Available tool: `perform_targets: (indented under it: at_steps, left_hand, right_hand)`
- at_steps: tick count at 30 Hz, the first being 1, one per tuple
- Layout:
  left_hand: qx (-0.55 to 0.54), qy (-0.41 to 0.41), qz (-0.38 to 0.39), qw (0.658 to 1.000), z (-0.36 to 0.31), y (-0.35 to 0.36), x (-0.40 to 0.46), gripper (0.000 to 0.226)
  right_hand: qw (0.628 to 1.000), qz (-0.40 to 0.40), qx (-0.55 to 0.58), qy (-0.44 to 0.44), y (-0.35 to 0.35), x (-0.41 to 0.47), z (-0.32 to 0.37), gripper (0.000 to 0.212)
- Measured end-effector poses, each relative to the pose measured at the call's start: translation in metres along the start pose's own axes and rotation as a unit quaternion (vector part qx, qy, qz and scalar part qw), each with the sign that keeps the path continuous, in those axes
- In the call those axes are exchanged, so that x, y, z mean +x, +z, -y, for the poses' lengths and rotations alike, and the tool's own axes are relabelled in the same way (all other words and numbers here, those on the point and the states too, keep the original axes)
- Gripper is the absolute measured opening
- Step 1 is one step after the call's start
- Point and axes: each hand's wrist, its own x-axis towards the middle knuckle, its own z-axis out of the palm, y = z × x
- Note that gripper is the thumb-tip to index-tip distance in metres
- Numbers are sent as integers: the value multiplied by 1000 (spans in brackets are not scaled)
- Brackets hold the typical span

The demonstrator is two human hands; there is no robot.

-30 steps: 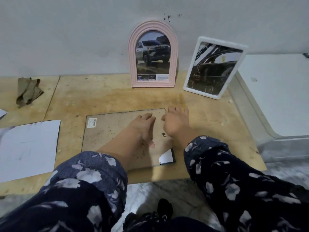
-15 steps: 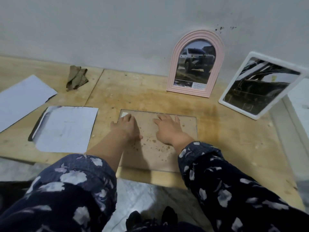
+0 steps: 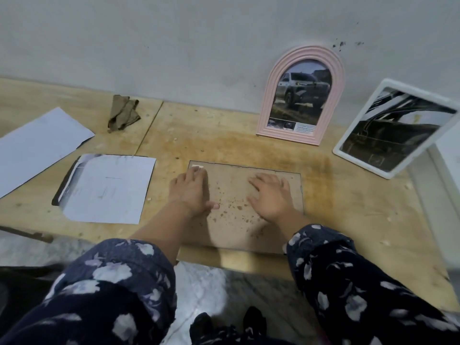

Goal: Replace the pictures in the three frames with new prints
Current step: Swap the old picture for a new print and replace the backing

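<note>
Both hands lie flat with fingers spread, holding nothing: the left hand (image 3: 190, 191) presses the far-left part of the face-down frame (image 3: 236, 212), and the right hand (image 3: 271, 195) presses its right half, the 2 well apart.

That face-down frame lies on the wooden counter (image 3: 348, 207) straight ahead, its brown, speckled backing board upward. Its long axis seems to run toward the wall, with the near short edge close to the counter's front lip, though the wide lens may distort this. Glass and picture side point down.

By my judgement, the main risk is that near edge: a push toward the body could slide the frame off the lip, and uneven pressure could crack the glass underneath. The retaining tabs are too small to make out, so prying blindly could bend them.

Loose sheets (image 3: 109, 188) lie left of the frame, 1 more sheet (image 3: 37, 145) farther left. The pink arched frame (image 3: 302, 95) and the white frame (image 3: 395, 128) lean against the wall, each showing a vehicle print; a bump to the counter might tip them. A crumpled cloth (image 3: 123, 115) sits by the wall.
</note>
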Motion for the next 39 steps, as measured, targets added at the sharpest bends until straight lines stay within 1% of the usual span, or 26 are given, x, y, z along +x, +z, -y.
perform_targets:
  at_steps: [2,4,6,7,11,14,17,19,20,21,22,23,24,25,27,28,29,31,33,35,37,39]
  left_hand:
    - [-16,-42,-49,998,8,5,-11,83]
    - [-27,-84,-70,994,14,9,-20,70]
    - [-46,-115,-58,991,15,11,-27,64]
    - [-59,-127,-50,989,15,13,-28,62]
    - [-106,-130,-36,985,15,19,-37,58]
    - [-127,-139,-23,982,16,17,-43,59]
    - [-219,-156,13,963,19,10,-41,69]
    - [-321,-161,52,932,26,0,-38,84]
    - [-382,-159,72,907,30,-8,-39,92]
    - [-447,-152,82,878,36,-16,-39,95]
    - [-513,-142,86,842,42,-26,-43,91]
    - [-570,-134,86,806,49,-35,-45,86]
    - [-610,-130,84,777,57,-44,-46,84]
    - [-641,-125,73,754,66,-51,-46,85]
    - [-692,-115,50,711,75,-59,-47,87]
    - [-710,-107,33,695,76,-66,-50,88]
    - [-721,-101,16,686,74,-71,-51,90]
    - [-725,-70,-19,684,63,-80,-53,89]
    - [-718,-34,-65,692,51,-90,-56,79]
    - [-697,-5,-111,709,47,-92,-54,65]
    - [-652,-1,-159,741,50,-90,-50,50]
    - [-605,-14,-179,775,59,-85,-44,33]
  right_hand:
    - [996,-59,-12,68,0,-14,-18,50]
    - [982,-89,-18,168,1,-29,-33,52]
    - [962,-89,-15,258,0,-42,-41,53]
    - [956,-76,-9,282,0,-45,-44,52]
    - [941,-32,68,331,7,-67,-52,44]
    - [931,-16,143,336,14,-76,-56,41]
    - [913,-15,235,335,4,-82,-49,46]
    - [886,-36,288,360,-6,-85,-47,48]
    - [864,-58,326,379,-12,-87,-48,48]
    - [834,-74,382,391,-20,-91,-49,49]
    - [801,-82,446,391,-29,-96,-50,51]
    - [768,-80,506,384,-40,-100,-51,54]
    - [742,-79,550,376,-50,-104,-52,58]
    - [724,-85,579,365,-60,-107,-53,60]
    - [700,-124,620,332,-75,-109,-53,62]
    - [689,-147,639,308,-81,-110,-49,64]
    - [679,-163,658,281,-84,-109,-44,65]
    - [664,-186,688,227,-90,-107,-28,68]
    - [655,-207,699,199,-96,-103,-9,68]
    - [663,-221,687,197,-99,-99,7,70]
    - [677,-221,671,207,-99,-96,14,71]
    - [675,-208,675,215,-96,-93,19,71]
